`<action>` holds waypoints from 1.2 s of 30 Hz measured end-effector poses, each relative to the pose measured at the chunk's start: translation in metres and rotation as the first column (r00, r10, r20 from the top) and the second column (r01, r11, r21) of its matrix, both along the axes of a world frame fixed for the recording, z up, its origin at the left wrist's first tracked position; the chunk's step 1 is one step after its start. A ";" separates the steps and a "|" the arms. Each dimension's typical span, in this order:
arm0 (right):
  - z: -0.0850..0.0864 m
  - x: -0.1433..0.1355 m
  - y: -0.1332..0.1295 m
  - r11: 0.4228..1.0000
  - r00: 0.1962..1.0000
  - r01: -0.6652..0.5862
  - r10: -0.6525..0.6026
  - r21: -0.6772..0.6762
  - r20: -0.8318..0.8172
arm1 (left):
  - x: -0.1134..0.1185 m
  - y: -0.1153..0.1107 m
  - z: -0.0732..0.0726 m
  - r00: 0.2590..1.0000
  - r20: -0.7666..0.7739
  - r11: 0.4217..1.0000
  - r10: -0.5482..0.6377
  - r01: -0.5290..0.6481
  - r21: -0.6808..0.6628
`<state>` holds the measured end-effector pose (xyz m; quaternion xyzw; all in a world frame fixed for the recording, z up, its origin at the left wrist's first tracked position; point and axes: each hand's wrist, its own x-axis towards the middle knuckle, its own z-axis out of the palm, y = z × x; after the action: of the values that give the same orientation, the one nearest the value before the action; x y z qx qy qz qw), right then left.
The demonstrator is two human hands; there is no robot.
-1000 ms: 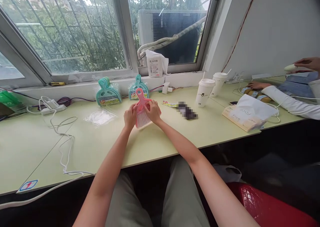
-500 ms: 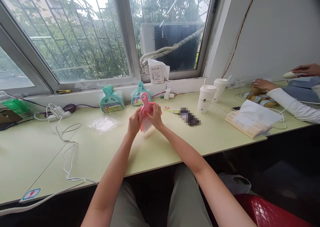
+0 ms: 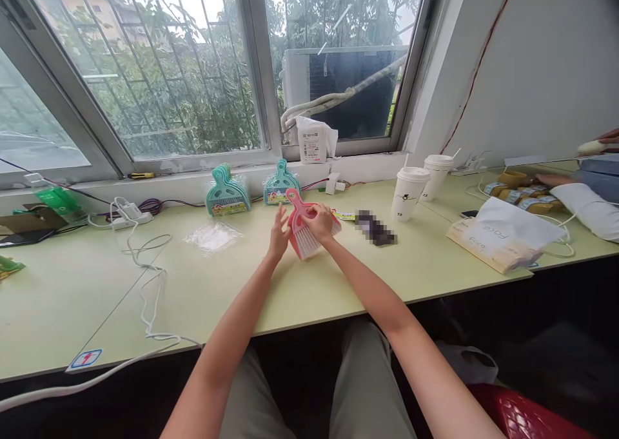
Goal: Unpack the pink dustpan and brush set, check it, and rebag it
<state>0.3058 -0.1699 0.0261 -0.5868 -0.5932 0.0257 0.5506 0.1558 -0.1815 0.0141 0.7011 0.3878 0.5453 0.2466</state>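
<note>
A small pink dustpan and a matching hand brush with pale bristles are held together, tilted over the middle of the table. My right hand grips the pair from the right, its thumb across the front of the brush. On the other side, my left hand has its fingers apart at the dustpan's left edge; whether it touches is hard to tell. Behind them stand teal dustpan sets in clear wrap and another teal set. Crumpled clear plastic wrap lies to the left.
Two lidded paper cups and a tissue pack stand to the right, near a co-worker's white sleeve. A blurred-out dark item lies nearer. White cables and a power strip occupy the left.
My left hand has loosened from the pink set and spread its fingers. The set has turned, showing more bristles, while my right hand keeps its grip. The view has shifted slightly left.
</note>
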 end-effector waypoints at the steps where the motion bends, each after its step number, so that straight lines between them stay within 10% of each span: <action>1: 0.000 0.003 0.001 0.999 1.000 -0.026 0.026 -0.029 0.004 | 0.002 0.001 -0.001 0.999 -0.035 0.999 -0.027 0.026 -0.027; 11: 0.016 -0.013 -0.015 0.992 0.989 0.125 -0.126 -0.016 -0.075 | 0.017 -0.008 -0.009 0.971 0.134 0.980 0.197 -0.196 -0.026; 18: 0.044 -0.017 -0.030 0.995 0.980 -0.005 -0.014 -0.097 -0.197 | -0.011 -0.004 0.014 0.978 -0.063 0.938 0.201 -0.173 0.301; 36: 0.041 -0.024 -0.035 0.991 0.995 -0.024 0.011 -0.129 -0.101 | -0.022 -0.012 0.025 0.831 -0.323 0.873 0.453 -0.339 0.351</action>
<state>0.2819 -0.2046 0.0675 -0.6142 -0.5672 0.0986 0.5398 0.1339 -0.1933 0.0394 0.7271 0.4867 0.4806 -0.0579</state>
